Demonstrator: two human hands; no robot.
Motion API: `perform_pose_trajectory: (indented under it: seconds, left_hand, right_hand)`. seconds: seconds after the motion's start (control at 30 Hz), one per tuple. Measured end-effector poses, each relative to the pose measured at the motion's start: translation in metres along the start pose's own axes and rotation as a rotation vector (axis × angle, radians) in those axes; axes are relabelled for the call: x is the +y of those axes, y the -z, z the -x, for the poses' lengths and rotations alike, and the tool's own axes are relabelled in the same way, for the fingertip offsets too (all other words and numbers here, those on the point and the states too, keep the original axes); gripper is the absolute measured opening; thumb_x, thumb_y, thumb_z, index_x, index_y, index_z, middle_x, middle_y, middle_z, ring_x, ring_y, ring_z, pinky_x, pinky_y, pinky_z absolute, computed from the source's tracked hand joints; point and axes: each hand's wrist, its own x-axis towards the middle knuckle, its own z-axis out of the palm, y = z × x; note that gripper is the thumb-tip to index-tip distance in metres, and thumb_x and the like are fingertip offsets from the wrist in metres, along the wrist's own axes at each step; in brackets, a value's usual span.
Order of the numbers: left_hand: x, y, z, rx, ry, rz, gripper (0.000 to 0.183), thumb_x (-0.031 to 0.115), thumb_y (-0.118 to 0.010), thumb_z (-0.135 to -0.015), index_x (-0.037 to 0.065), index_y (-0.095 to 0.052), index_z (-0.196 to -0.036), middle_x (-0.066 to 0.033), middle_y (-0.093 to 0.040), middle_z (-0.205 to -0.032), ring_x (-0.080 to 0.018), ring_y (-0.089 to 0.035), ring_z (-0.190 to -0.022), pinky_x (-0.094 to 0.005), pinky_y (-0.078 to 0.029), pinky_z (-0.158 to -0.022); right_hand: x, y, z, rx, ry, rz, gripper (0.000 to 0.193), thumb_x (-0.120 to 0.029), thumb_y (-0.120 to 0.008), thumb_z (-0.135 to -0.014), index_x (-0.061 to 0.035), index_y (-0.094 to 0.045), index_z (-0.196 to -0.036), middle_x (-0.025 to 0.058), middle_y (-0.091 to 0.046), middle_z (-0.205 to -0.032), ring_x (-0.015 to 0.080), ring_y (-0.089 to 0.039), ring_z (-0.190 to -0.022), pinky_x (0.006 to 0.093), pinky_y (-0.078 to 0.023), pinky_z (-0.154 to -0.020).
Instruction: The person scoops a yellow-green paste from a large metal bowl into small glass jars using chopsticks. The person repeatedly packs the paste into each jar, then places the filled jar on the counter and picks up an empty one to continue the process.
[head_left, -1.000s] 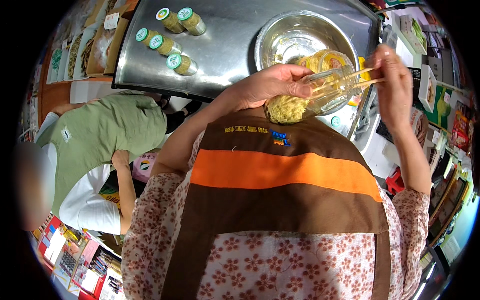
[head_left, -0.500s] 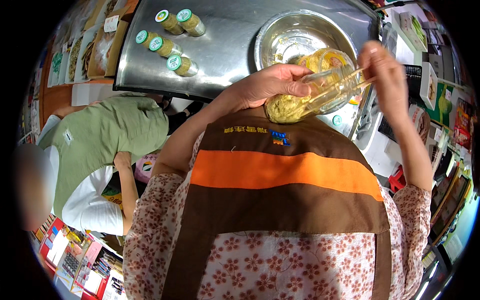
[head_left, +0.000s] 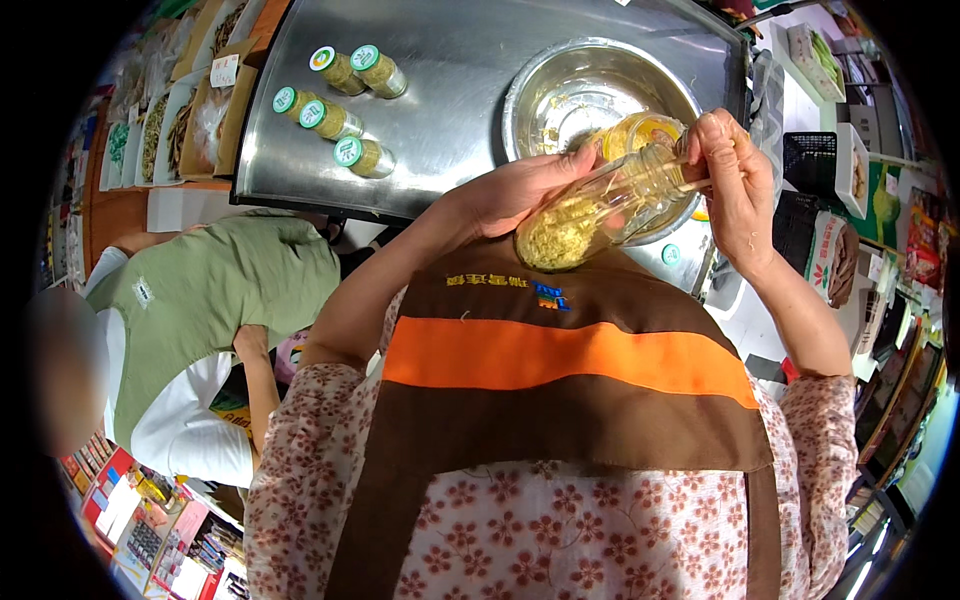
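My left hand (head_left: 510,190) is wrapped round a clear glass jar (head_left: 575,220), tilted with its mouth up to the right. Yellowish shredded food (head_left: 553,240) lies packed in the jar's lower end. At the mouth, my right hand (head_left: 735,175) is closed round chopsticks (head_left: 694,186) that reach into the neck. Their tips are hard to make out through the glass. Just behind stands another jar (head_left: 640,128) with yellow contents or label, partly covered by the held one. A wide steel bowl (head_left: 515,110) with shreds stuck inside sits beyond my hands.
Several filled jars with mostly green lids (head_left: 362,160) stand at the left of the steel table (head_left: 440,100). A loose green lid (head_left: 671,255) lies right of the held jar. To my left a person in a green apron (head_left: 220,290) bends over. Open boxes (head_left: 205,120) stand far left.
My right hand has come down and closer to the jar's mouth. The jar is a little lower, and its food now sits toward the bottom end.
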Motion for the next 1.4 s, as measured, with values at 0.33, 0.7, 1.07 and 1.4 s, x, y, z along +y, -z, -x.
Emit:
perform_pose_trajectory:
  seconds: [0.33, 0.7, 1.07, 1.4]
  left_hand:
    - [0.012, 0.004, 0.006, 0.06, -0.082, -0.539, 0.053, 0.04, -0.056, -0.092, -0.005, -0.054, -0.12, -0.0104, -0.065, -0.105, -0.0143, -0.058, -0.102, -0.0271, -0.043, -0.093]
    - [0.002, 0.02, 0.012, 0.096, 0.018, -0.312, 0.069, 0.029, -0.061, -0.088, -0.011, -0.031, -0.135, -0.0136, -0.055, -0.122, -0.0154, -0.057, -0.107, -0.0276, -0.048, -0.09]
    - [0.014, -0.002, 0.014, 0.173, 0.012, -0.059, 0.048, 0.034, -0.056, -0.092, -0.001, -0.045, -0.123, -0.0132, -0.061, -0.11, -0.0184, -0.062, -0.098, -0.0302, -0.052, -0.085]
    - [-0.001, 0.044, 0.038, 0.455, -0.145, -0.106, 0.06, 0.046, -0.052, -0.09, 0.0, -0.042, -0.126, -0.0187, -0.059, -0.108, -0.0299, -0.062, -0.095, -0.0407, -0.053, -0.083]
  right_hand:
    - [-0.018, 0.026, -0.008, -0.048, 0.302, 0.191, 0.029, -0.025, -0.04, -0.099, -0.0056, -0.05, -0.08, 0.0003, -0.046, -0.066, 0.0082, -0.043, -0.059, 0.0231, -0.037, -0.063]
    - [0.005, 0.021, -0.013, 0.039, 0.197, -0.001, 0.037, -0.032, -0.035, -0.101, -0.0086, -0.049, -0.076, -0.0029, -0.045, -0.067, 0.005, -0.04, -0.057, 0.0181, -0.032, -0.052]
    - [-0.005, 0.056, -0.013, 0.224, 0.043, -0.358, 0.03, -0.026, -0.037, -0.1, -0.0091, -0.042, -0.075, -0.0035, -0.033, -0.056, 0.0077, -0.029, -0.053, 0.0316, -0.037, -0.086]
    - [0.071, 0.087, 0.014, 0.54, 0.09, 0.391, 0.023, -0.022, -0.048, -0.096, -0.0048, -0.06, -0.087, 0.0053, -0.053, -0.064, 0.0134, -0.048, -0.055, 0.0292, -0.037, -0.05]
